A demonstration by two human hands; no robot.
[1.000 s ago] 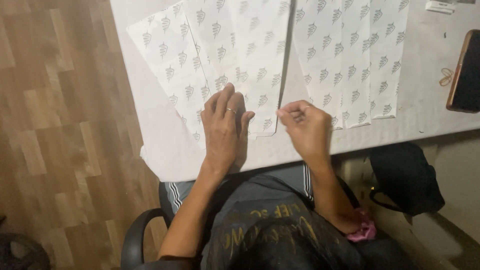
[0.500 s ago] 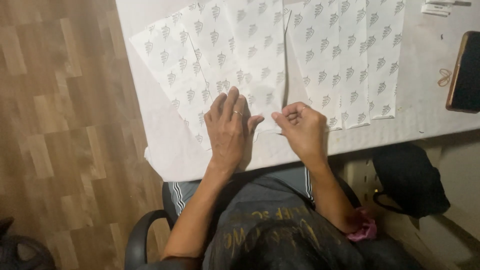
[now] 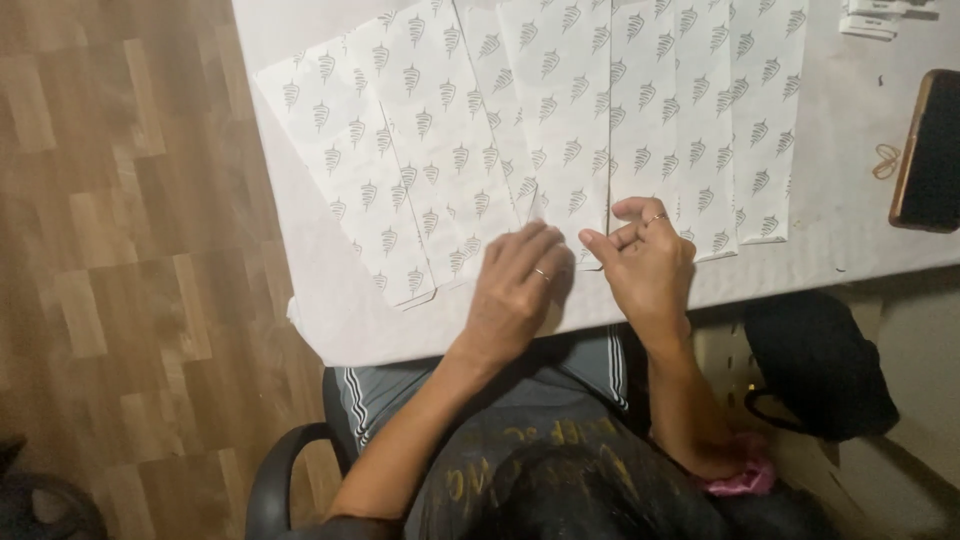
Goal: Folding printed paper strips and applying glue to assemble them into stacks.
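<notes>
Sitting in a black armchair (image 3: pixel 275 480), the person wears a dark printed shirt (image 3: pixel 540 480) and grey shorts with white side stripes (image 3: pixel 380 400); a pink fabric scrunchie (image 3: pixel 738 480) shows by the right elbow. A black soft bag (image 3: pixel 815 365) hangs beside the right knee, below the table edge. Floor to the left: brown wood-look planks (image 3: pixel 110 250), matt, staggered pattern.

Left hand (image 3: pixel 515 290): palm down, fingers spread loosely and flat, pressing on the near edge of the white paper sheets printed with small grey cone-shaped motifs (image 3: pixel 450 150). Nothing gripped; it lies open on the paper. A thin ring on one finger.

Right hand (image 3: pixel 645 265): just beside the left, knuckles up, fingers curled in, thumb and forefinger pinched together at the bottom edge of a sheet; whether paper is actually caught between them cannot be told. Ring on one finger too.

Sheets are thin, long, rectangular, fanned and overlapping across the white table (image 3: pixel 850 230), smooth and pale. Further right, a dark rectangular phone with a brown edge (image 3: pixel 930 150) lies flat; small white flat boxes (image 3: pixel 880 18) at the far corner.
</notes>
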